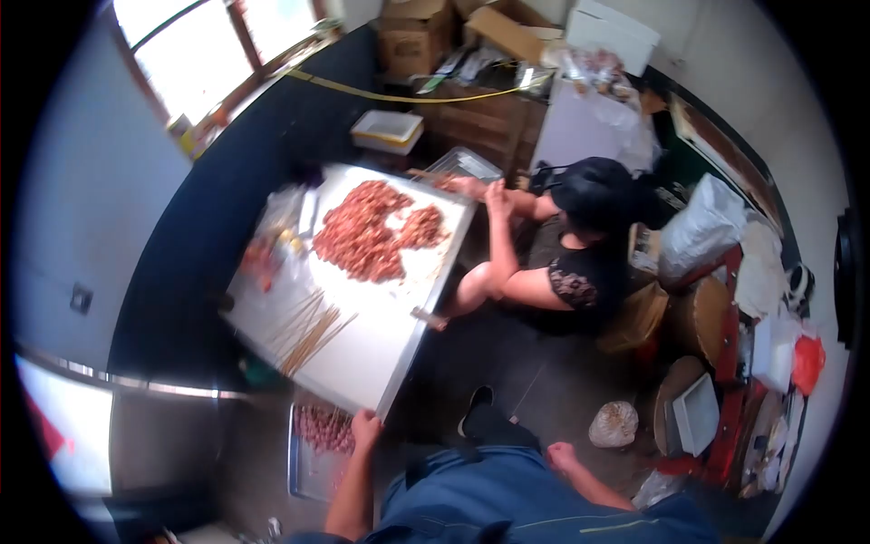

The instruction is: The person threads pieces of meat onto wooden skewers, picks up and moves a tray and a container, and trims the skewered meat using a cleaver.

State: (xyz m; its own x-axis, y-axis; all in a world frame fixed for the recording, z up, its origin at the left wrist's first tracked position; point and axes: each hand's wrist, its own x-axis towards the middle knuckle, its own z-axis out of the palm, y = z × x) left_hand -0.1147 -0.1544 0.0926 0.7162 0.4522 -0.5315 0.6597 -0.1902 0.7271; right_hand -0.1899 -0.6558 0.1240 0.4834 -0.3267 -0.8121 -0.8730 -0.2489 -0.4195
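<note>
At the probably heavy, stiff table (362, 367), we're resting our left hand (365, 429) on its graspable rim (400, 376), grip unclear, right hand (562, 456) clenching.

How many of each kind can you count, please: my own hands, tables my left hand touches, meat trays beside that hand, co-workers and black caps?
Own hands: 2 (left hand, right hand)
Table: 1
Meat tray: 1
Co-worker: 1
Black cap: 1
Total: 6
</note>
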